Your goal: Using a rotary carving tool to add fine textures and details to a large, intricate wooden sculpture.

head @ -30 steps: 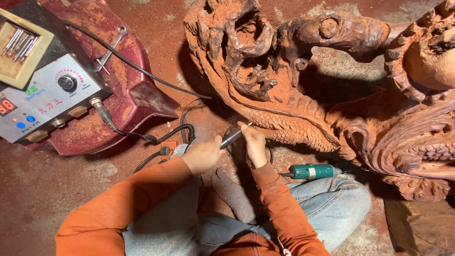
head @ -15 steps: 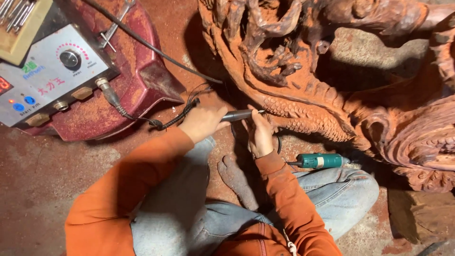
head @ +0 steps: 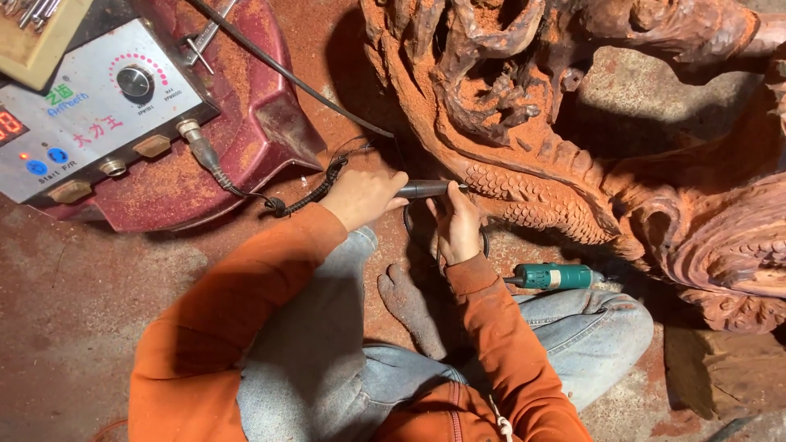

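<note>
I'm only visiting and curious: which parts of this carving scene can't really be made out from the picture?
Head view only:
- Tip of the grey handpiece: hidden between the right hand and the wood carving.
- Carving's top and right side: cut off by the frame edges.
- Control box: left end cut off.
- Left hand: fingers curled under, grip hidden.

Up and well to the left of the left hand (head: 364, 196) lies a grey control box (head: 90, 123), a flat rectangular unit tilted on a dusty red stand. Its faceplate carries printed labels: a small green mark near the top left, red characters lower down and fine dark lettering beside a black dial ringed with pink dots. At the box's left edge, farthest from the hands, a small dark screen (head: 10, 127) shows glowing red digits, only partly in view. Below the screen sit two round blue buttons with small dark captions beneath them.
</note>
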